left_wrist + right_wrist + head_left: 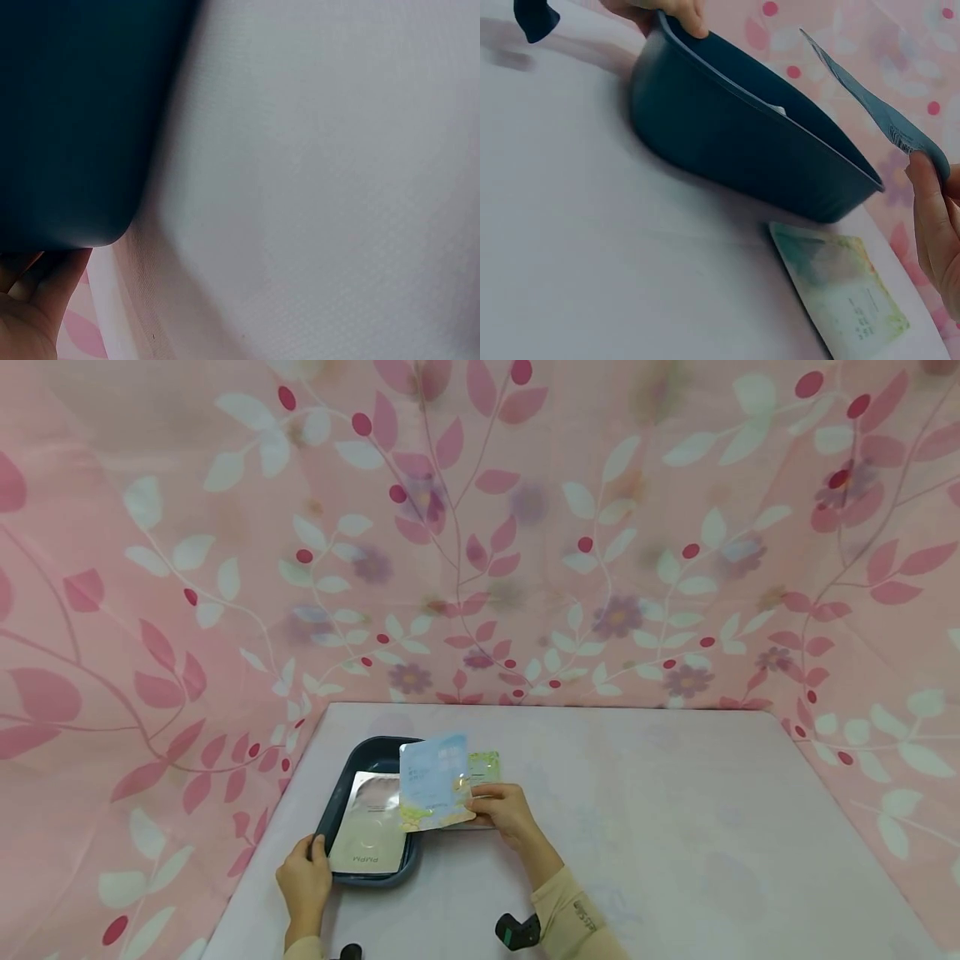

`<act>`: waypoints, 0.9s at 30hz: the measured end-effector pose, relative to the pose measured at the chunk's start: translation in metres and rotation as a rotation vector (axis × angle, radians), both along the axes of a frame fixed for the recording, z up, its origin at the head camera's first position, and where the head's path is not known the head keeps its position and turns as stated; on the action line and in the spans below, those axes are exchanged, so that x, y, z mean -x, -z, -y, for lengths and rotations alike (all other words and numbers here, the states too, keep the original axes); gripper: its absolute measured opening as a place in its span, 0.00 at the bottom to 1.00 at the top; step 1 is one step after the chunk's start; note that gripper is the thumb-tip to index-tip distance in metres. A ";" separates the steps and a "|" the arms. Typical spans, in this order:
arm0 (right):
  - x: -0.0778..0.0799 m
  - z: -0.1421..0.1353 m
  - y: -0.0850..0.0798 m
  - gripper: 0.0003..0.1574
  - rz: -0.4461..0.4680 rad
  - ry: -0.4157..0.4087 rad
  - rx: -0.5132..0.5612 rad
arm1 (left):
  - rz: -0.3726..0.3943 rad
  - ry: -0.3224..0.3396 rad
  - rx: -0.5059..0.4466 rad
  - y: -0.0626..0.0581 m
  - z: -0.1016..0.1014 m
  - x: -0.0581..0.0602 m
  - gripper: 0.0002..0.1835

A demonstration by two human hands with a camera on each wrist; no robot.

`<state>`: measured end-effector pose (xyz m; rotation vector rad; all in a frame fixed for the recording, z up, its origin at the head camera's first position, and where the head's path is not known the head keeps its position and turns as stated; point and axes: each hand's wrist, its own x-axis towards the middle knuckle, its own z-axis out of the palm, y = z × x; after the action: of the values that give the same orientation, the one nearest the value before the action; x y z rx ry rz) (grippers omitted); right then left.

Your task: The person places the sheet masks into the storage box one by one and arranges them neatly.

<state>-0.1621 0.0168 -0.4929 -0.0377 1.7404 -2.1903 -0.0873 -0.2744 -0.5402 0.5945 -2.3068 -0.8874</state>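
Observation:
My left hand [303, 881] grips the near left rim of a dark blue plastic tub [367, 752], thumb over the edge. In the tub lies a silver-white sheet mask packet [367, 835], its upper right part hidden. My right hand [510, 814] pinches a light blue sheet mask packet [435, 781] by its right edge, upright over the tub's right side. Seen from the right wrist, this held packet [877, 105] is nearly edge-on above the tub [735, 142]. A green packet [484, 766] lies on the table just right of the tub, partly covered by the held one.
A white cloth covers the table [675, 827], which extends to the right. Behind and to the left hangs a pink floral curtain [480, 568]. Close to my right forearm is a small black device [517, 932], and another [350, 952] is beside my left wrist.

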 end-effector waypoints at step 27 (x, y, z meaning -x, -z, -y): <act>-0.014 0.079 0.011 0.13 0.016 0.194 -0.199 | 0.020 0.001 -0.024 0.000 0.000 -0.001 0.13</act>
<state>-0.1481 -0.0621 -0.5037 0.2038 2.0190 -2.1262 -0.0865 -0.2740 -0.5398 0.6144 -2.3172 -0.9147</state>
